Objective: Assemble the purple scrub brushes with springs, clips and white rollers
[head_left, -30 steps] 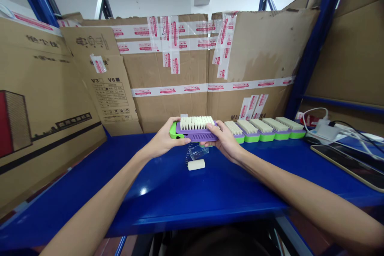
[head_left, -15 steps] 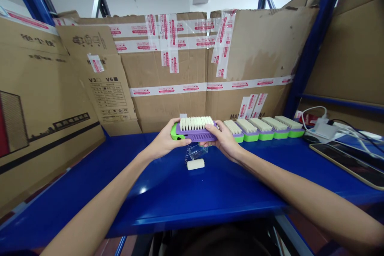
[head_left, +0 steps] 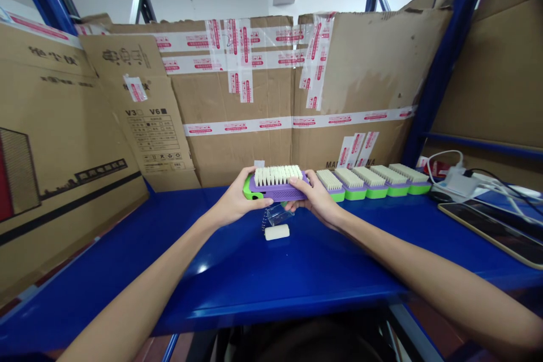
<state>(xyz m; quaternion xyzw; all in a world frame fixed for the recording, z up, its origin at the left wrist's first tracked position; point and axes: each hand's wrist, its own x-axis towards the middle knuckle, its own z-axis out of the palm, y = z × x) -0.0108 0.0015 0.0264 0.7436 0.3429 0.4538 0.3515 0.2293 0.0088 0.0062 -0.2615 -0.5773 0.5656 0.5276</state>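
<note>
Between my two hands is a purple and green brush (head_left: 278,185) with cream bristles facing up, held above the blue table. My left hand (head_left: 236,195) grips its left end, the thumb along the near side. My right hand (head_left: 316,197) grips the right end, its thumb on the purple edge by the bristles and its fingers underneath. Below the brush lie a small clear plastic box (head_left: 280,215), partly hidden by my right fingers, and a white rounded block (head_left: 277,232). A dark chain-like strand (head_left: 264,220) is beside them, too small to make out.
A row of several similar brushes (head_left: 373,182) stands on the blue table (head_left: 254,277) to the right, bristles up. Farther right are a tablet-like dark device (head_left: 494,232), a white charger (head_left: 458,181) and cables. Cardboard panels (head_left: 237,153) wall off the back and left.
The brush has shifted very slightly to the right in my hands. My right fingers beneath it have moved a little; both hands keep their grip.
</note>
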